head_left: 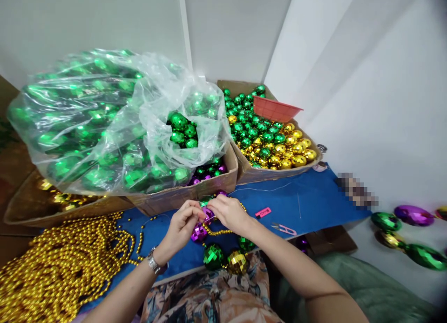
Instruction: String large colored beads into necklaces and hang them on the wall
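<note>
My left hand [183, 224] and my right hand [231, 214] meet over the blue table, fingertips pinched close together on what looks like a thin thread [211, 216]. Purple faceted balls [199, 232] lie just below the fingertips, beside my left hand. A short string of gold beads [218, 232] curves under my right hand. Toward the table's front edge hang a green faceted ball [213, 256] and a gold faceted ball [238, 262], strung along with these. Another green ball [246, 243] is partly covered by my right forearm.
Gold bead strands [63, 262] pile up at left. A plastic bag of green balls [104, 127] rests on cardboard boxes [181, 195]. Behind, a box [270, 175] holds green and gold balls and a red basket [275, 110]. A pink cutter [263, 213] and thread snips [284, 229] lie at right.
</note>
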Action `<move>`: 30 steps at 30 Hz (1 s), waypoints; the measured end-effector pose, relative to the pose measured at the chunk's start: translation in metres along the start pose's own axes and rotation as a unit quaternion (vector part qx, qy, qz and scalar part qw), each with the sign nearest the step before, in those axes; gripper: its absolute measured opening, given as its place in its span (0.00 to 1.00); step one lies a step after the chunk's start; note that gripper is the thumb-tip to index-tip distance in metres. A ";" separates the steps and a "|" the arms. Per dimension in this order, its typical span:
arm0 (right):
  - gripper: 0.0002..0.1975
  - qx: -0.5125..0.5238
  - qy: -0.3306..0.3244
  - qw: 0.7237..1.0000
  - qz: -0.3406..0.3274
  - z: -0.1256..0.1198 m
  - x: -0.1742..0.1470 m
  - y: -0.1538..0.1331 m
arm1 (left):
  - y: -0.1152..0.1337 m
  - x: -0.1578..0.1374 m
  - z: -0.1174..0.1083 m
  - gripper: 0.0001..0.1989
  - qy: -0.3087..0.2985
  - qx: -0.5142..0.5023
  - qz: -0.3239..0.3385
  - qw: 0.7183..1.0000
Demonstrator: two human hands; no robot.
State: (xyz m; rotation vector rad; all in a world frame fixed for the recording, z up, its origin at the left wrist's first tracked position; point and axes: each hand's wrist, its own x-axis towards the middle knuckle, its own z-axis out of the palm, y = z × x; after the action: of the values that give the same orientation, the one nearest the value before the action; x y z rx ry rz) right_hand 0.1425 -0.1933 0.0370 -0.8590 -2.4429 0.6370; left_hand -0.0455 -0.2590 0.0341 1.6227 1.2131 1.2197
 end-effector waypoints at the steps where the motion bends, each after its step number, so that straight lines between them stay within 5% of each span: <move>1: 0.10 -0.037 -0.011 0.999 -0.011 -0.001 -0.001 0.000 | -0.001 0.000 0.001 0.10 0.001 0.004 -0.001 1.000; 10: 0.09 0.130 -0.034 0.990 0.035 -0.014 0.004 -0.008 | 0.003 -0.002 0.004 0.08 0.006 0.076 0.007 0.997; 21: 0.09 0.111 -0.076 0.991 0.024 -0.020 0.009 -0.005 | 0.000 -0.002 0.008 0.11 0.031 0.215 0.124 0.968; 26: 0.10 0.114 -0.047 0.992 0.006 -0.023 0.010 -0.009 | -0.001 0.001 0.006 0.04 0.015 0.118 0.052 0.992; 30: 0.10 0.117 -0.010 0.993 0.023 -0.036 0.003 0.011 | -0.004 -0.003 -0.009 0.08 0.003 -0.145 -0.080 0.986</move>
State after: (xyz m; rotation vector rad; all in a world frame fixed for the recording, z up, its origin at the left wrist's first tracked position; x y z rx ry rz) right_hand 0.1656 -0.1740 0.0604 -0.8181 -2.3128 0.9329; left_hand -0.0559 -0.2606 0.0318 1.2862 1.0885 1.2350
